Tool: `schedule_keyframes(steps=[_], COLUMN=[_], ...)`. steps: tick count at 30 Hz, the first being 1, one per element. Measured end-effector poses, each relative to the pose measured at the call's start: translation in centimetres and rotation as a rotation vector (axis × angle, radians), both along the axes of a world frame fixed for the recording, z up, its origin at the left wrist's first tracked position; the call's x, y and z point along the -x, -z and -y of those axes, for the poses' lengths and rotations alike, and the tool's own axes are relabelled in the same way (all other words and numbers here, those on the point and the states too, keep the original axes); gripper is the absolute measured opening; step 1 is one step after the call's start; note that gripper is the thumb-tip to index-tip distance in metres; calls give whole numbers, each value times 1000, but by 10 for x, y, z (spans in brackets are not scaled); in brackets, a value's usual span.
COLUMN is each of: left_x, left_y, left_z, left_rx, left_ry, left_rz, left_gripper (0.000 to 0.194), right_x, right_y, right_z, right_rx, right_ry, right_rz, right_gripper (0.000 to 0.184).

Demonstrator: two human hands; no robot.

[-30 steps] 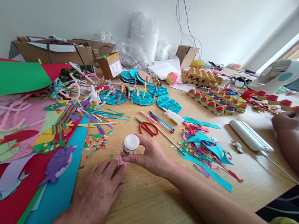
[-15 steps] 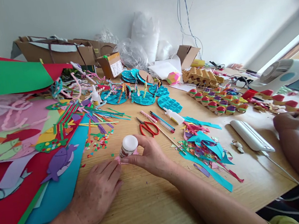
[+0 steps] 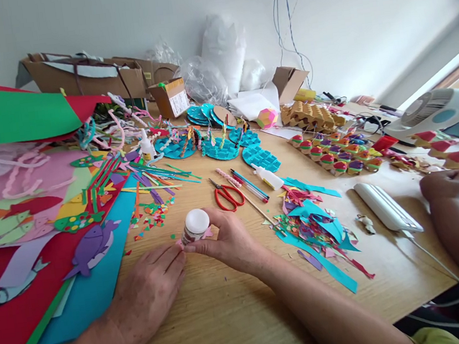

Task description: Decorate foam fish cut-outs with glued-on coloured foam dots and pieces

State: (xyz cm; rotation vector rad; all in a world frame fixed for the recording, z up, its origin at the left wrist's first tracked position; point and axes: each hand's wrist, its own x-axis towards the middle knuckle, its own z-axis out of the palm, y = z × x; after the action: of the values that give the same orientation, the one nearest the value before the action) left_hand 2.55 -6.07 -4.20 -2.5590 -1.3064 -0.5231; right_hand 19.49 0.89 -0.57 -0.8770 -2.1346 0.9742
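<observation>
My right hand is wrapped round a small bottle with a white lid, thumb in front and fingers behind. It is held low over a small pink paper cutout, which is mostly hidden under the bottle and my fingers. My left hand lies stretched out on the table, its fingertips at the cutout's left end beside the bottle. Just beyond, red-handled scissors lie with their blades slightly apart. Confetti-like paper bits are scattered to the upper left of the bottle.
Paper fish lie on coloured sheets at left. A white glue bottle, pens and turquoise paper scraps lie to the right. Farther right are a white power bank with a cable and another person's hand.
The bottle in my right hand has shifted very slightly left. My left hand keeps its place at the cutout. The other person's hand has barely moved.
</observation>
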Motion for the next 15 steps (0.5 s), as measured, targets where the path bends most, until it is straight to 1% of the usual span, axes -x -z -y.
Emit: schedule_keyframes(steps=[3, 7, 9, 12, 15], left_x=[0, 0, 1, 1, 1], left_y=[0, 1, 2, 3, 2], left_z=[0, 1, 1, 1, 1], left_rx=[13, 34, 46, 43, 23], left_ry=[0, -2, -5, -6, -4], left_rz=[-11, -22, -32, -43, -38], left_gripper=[32, 31, 29, 27, 28], right_x=[-1, -3, -2, -1, -1], right_y=[-1, -4, -5, -4, -4], right_z=[0, -1, 0, 0, 0], right_rx=[-11, -29, -23, -5, -6], right_ry=[3, 77, 59, -7, 6], right_rz=[5, 27, 14, -2, 2], right_gripper=[21, 23, 22, 21, 21])
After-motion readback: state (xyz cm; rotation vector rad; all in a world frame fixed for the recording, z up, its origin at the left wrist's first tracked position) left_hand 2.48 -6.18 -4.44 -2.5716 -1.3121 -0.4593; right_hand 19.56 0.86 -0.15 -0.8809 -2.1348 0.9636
